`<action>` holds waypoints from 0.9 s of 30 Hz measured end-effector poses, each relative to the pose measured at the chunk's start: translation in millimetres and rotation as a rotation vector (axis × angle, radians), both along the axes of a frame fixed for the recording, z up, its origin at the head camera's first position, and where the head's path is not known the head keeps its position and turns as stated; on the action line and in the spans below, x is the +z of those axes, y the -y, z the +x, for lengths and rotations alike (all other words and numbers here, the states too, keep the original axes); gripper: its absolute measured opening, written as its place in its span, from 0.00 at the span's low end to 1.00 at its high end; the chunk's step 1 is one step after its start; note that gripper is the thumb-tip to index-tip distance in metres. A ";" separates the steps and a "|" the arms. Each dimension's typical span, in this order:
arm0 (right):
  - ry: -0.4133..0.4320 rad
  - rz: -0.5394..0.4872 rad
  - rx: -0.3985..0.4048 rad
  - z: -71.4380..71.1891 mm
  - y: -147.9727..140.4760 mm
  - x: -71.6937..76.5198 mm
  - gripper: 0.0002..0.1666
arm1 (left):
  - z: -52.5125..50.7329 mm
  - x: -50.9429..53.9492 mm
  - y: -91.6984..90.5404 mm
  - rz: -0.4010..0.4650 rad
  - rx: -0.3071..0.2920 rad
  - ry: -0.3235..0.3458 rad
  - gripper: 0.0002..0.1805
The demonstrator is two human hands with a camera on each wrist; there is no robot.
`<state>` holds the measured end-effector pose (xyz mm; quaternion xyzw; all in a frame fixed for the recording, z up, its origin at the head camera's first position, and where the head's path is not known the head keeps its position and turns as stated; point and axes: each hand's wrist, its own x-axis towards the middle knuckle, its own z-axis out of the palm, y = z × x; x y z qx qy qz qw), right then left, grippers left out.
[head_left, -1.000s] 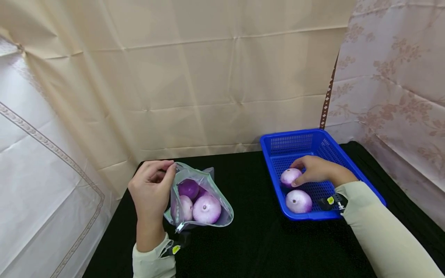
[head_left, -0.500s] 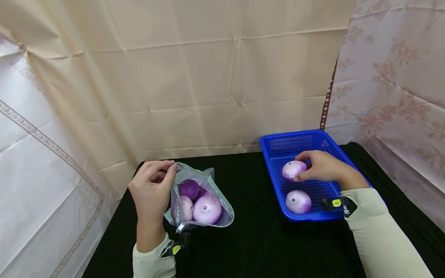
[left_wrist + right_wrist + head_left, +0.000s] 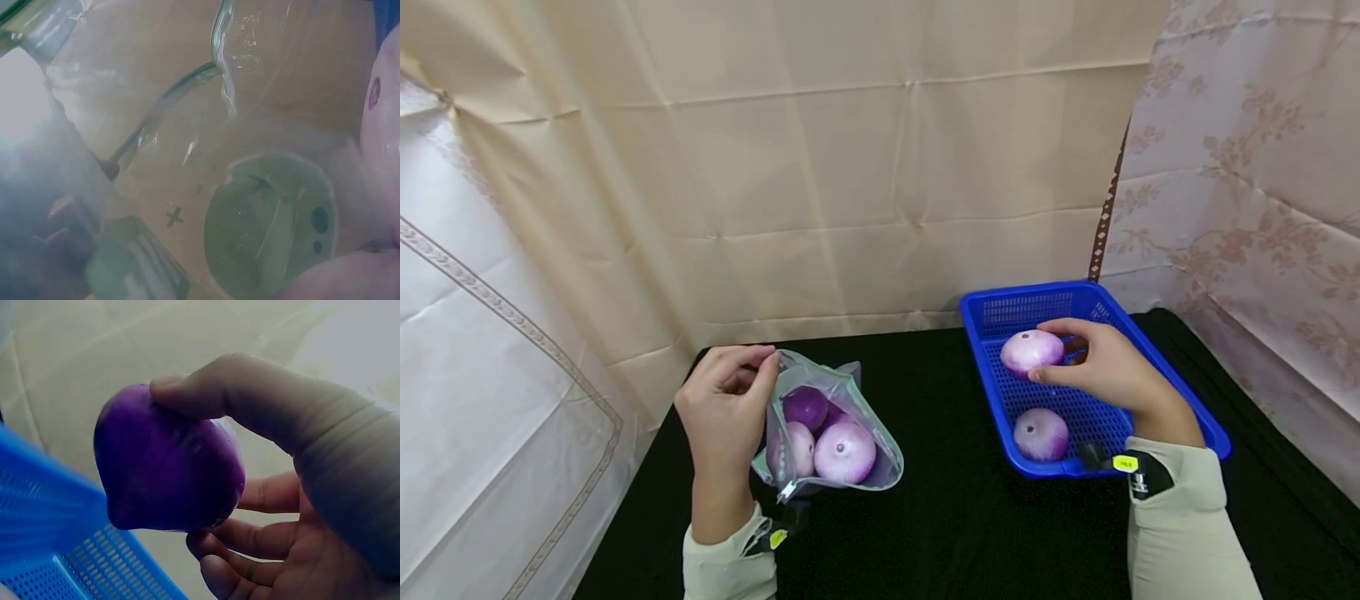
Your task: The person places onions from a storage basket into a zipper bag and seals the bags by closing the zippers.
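Right hand (image 3: 1105, 367) pinches a purple onion (image 3: 1030, 353)

Head: the onion is right of centre, over the blue basket (image 3: 1022, 310); left of centre, the left hand (image 3: 727, 408) pinches the clear bag (image 3: 889, 457).
Left wrist: the bag looks limp.
Right wrist: thumb (image 3: 200, 387) above, fingers (image 3: 262, 537) below; probably firm, smooth, slippery, best held round its belly.

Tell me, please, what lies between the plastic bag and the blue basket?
Between the plastic bag and the blue basket, the head view shows only bare black cloth.
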<state>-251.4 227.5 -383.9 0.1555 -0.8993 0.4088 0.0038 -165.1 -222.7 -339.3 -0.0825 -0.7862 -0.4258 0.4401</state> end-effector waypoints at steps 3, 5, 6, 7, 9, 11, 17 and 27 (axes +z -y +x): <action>-0.021 -0.037 -0.036 7.0 1.6 -0.1 0.43 | 0.1 0.4 -0.3 0.004 0.003 0.006 0.02; -0.025 -0.060 -0.055 11.3 3.1 -0.5 0.44 | 0.2 0.6 0.0 0.002 0.008 0.008 0.02; -0.026 -0.071 -0.063 13.1 4.0 -0.6 0.44 | 0.3 0.6 0.2 0.001 0.011 0.008 0.02; -0.030 -0.084 -0.070 14.5 5.0 -0.7 0.44 | 0.4 0.7 0.5 -0.002 0.015 0.007 0.02; -0.037 -0.102 -0.086 17.1 7.4 -0.1 0.45 | 0.5 0.6 0.8 -0.006 0.022 0.002 0.02; -0.050 -0.117 -0.090 19.9 10.6 1.3 0.46 | 0.7 0.5 0.9 -0.007 0.023 -0.001 0.03; -0.078 -0.169 -0.128 36.1 18.6 14.6 0.45 | -0.6 0.8 -1.7 -0.003 0.004 -0.010 0.03; -0.194 -0.162 -0.146 57.1 36.2 28.4 0.41 | -1.3 -1.1 -4.7 -0.004 0.005 -0.018 0.02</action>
